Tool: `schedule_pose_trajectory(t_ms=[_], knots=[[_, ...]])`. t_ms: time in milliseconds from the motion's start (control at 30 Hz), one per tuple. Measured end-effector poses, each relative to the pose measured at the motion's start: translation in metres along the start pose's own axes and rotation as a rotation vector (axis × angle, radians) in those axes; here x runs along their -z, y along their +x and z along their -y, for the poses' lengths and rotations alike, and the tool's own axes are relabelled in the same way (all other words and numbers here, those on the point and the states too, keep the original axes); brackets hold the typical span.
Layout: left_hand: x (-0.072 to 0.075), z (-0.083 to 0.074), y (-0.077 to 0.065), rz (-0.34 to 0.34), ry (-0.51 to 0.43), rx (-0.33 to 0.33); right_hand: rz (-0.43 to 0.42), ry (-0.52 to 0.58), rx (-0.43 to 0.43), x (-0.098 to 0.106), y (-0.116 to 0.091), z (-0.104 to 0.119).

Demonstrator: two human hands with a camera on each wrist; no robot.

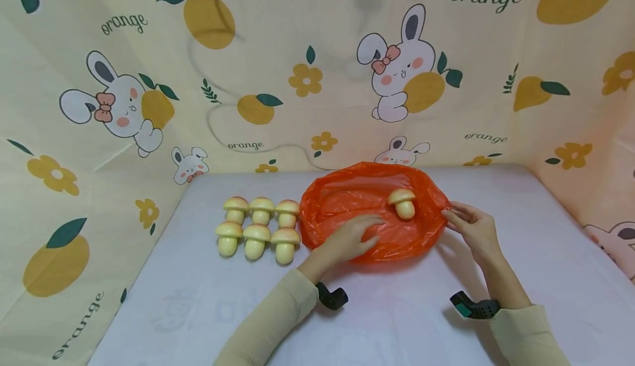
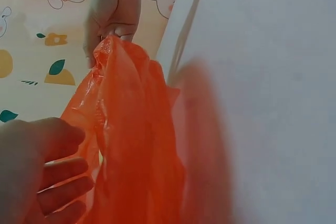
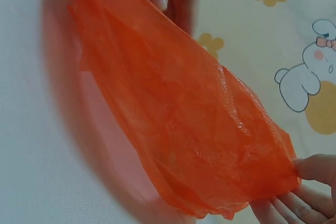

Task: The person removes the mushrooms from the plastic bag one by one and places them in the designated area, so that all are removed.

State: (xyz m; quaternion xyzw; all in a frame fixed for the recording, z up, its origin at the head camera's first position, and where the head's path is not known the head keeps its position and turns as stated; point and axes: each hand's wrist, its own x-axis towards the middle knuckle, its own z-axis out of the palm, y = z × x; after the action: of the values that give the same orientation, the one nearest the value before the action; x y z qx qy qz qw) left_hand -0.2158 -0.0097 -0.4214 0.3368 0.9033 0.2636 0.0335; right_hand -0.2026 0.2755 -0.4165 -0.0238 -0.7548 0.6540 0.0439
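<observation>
An orange-red plastic bag [image 1: 311, 203] lies on the table with its mouth spread wide. One toy mushroom [image 1: 404, 205], pale yellow with a faintly reddish cap, rests inside toward the bag's right side. My right hand [image 1: 478, 232] pinches the bag's right edge between thumb and fingers, as the right wrist view also shows at the bag's rim [image 3: 252, 103]. Over the near side of the mouth reaches my left hand [image 1: 353, 237], fingers loosely bent and nothing held. Left of the bag, several matching mushrooms [image 1: 255, 239] lie in two rows.
A white table [image 1: 397, 322] carries everything, backed and flanked by a cream cloth [image 1: 307, 19] printed with rabbits and oranges. The right end of the mushroom rows sits close beside the bag's left edge. Both wrists wear a dark camera mount [image 1: 333, 296].
</observation>
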Motion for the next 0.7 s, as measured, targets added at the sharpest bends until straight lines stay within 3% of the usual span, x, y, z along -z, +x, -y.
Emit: schedule_pose_trajectory(t_ms=[300,700], knots=[[-0.001,-0.008,0.023,0.065,0.141,-0.001,0.007,0.061,0.021,0.000,0.000,0.000],[-0.018,-0.015,0.053,0.082,0.085,0.119,-0.001,0.053,0.019,-0.001,-0.002,0.001]])
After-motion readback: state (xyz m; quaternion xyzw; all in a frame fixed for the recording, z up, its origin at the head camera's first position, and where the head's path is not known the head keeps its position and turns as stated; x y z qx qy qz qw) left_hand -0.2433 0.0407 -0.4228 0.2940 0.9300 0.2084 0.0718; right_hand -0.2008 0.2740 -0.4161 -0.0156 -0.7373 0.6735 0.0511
